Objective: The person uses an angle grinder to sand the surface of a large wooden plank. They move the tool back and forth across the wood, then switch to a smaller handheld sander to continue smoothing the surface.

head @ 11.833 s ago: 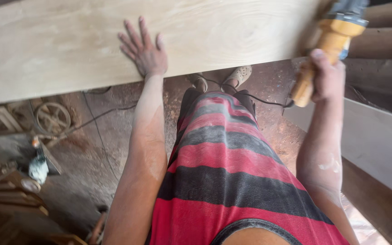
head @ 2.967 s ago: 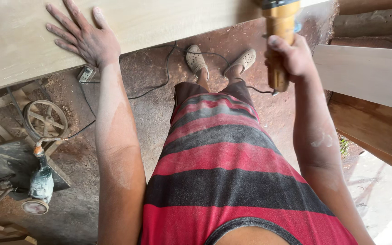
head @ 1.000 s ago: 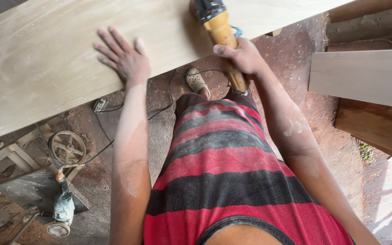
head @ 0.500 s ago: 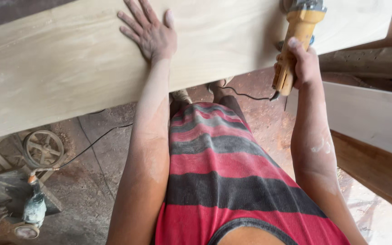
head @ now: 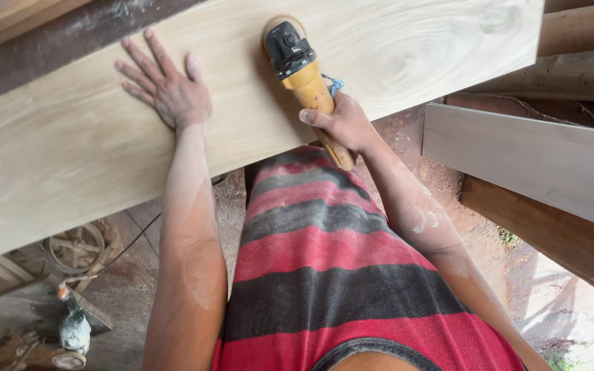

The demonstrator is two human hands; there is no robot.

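Observation:
A wide pale wooden plank [head: 70,144] runs across the view in front of me. My left hand [head: 166,86] lies flat on it with the fingers spread, pressing on its surface. My right hand [head: 342,124] grips the yellow handle of an angle grinder [head: 300,65], whose black head rests on the plank to the right of my left hand. A dark cord leaves the tool's rear end near my wrist. My red and black striped shirt fills the lower middle.
Grey and brown planks [head: 531,158] lie stacked at the right, with rough logs [head: 579,55] behind them. On the dirt floor at the lower left stand a second power tool [head: 73,330], a round metal wheel [head: 73,247] and wood scraps.
The grinder has moved left along the plank, from its right end toward the middle. My left hand has stayed flat on the wood, now further left in view.

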